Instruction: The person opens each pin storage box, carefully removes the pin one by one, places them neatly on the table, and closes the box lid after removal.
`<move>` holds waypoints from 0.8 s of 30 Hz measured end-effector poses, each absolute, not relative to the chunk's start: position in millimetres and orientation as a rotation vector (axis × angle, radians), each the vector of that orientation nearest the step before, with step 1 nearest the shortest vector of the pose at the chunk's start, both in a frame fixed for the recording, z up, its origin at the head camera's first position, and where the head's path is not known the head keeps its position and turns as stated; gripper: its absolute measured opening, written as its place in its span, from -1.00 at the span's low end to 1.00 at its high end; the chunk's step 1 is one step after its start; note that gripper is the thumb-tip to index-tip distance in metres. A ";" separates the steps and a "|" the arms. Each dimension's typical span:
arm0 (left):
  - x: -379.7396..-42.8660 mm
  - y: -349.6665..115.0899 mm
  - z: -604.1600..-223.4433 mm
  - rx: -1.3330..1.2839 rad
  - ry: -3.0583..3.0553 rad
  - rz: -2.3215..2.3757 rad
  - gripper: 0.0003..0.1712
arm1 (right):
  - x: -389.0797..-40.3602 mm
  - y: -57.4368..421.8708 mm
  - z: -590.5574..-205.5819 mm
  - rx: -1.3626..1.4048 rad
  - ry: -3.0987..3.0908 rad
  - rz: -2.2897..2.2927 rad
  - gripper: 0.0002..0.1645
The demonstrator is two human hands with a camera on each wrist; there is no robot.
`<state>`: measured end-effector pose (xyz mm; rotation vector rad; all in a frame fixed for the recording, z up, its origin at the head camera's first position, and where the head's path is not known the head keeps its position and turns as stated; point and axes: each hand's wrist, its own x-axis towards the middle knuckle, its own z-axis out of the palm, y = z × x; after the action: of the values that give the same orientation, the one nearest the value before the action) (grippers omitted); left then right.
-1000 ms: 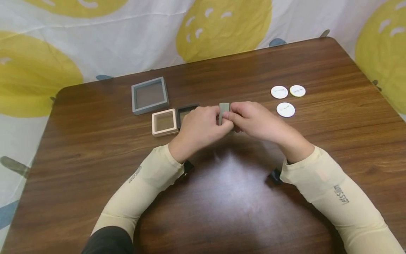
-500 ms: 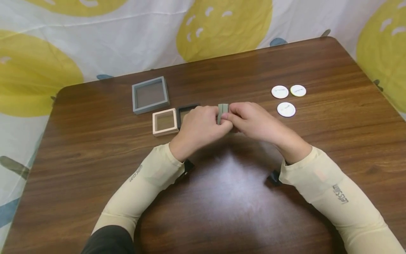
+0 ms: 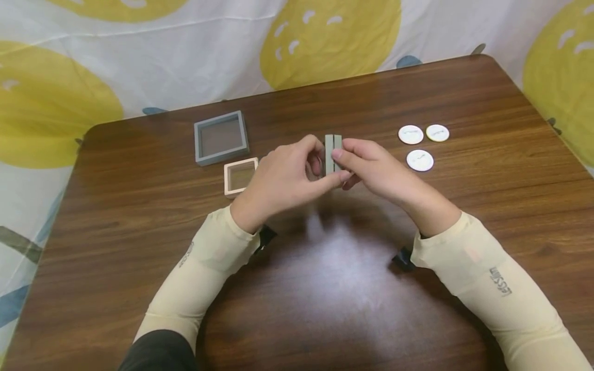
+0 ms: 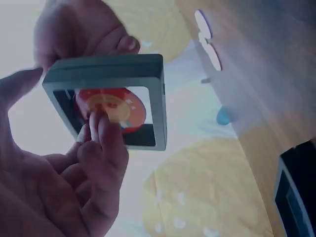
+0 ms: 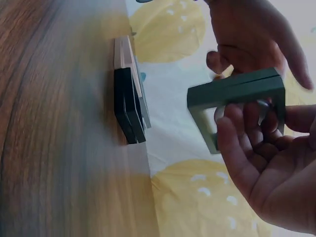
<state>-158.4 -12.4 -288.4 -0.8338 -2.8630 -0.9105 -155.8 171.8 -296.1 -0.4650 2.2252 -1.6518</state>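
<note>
A grey-green square display frame point(image 3: 330, 154) is held up over the table, its two halves meeting along a thin seam. My right hand point(image 3: 376, 165) grips it by one side, thumb on the near edge and fingers behind. My left hand point(image 3: 287, 175) is loosely spread beside it, with the thumb reaching the frame's lower end. In the left wrist view, left fingertips point(image 4: 101, 123) lie in front of the clear window, over a red round badge point(image 4: 133, 106) inside the frame. Whether they touch the window cannot be made out.
A larger blue-grey frame point(image 3: 221, 138) and a pale pink frame point(image 3: 238, 176) lie on the table at left. A black frame point(image 5: 127, 106) beside them is hidden by my left hand in the head view. Several white pin-back badges point(image 3: 419, 160) lie face down at right.
The frame has risen slightly and turned, showing its seam more fully. My left fingers have loosened and come away from its side, and the left hand has shifted a little left.
</note>
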 end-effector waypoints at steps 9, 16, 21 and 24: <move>-161.5 -19.8 -283.7 -0.887 -2.781 -0.971 -0.08 | -160.6 183.1 -298.7 -0.416 1.714 -1.994 -0.63; -165.8 -18.7 -284.4 -0.958 -2.748 -1.188 -0.02 | -165.2 186.7 -305.6 -0.516 1.397 -2.121 -0.65; -164.9 -19.3 -282.6 -0.926 -2.744 -1.315 -0.12 | -168.1 187.6 -310.4 -0.593 1.252 -2.119 -0.62; -164.2 -19.8 -281.4 -0.910 -2.742 -1.363 -0.12 | -168.4 187.5 -312.1 -0.614 1.200 -2.126 -0.62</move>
<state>-164.2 -19.8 -281.4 -0.9097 -2.7423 -1.3626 -168.4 187.5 -312.1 -0.6142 1.2001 -2.1257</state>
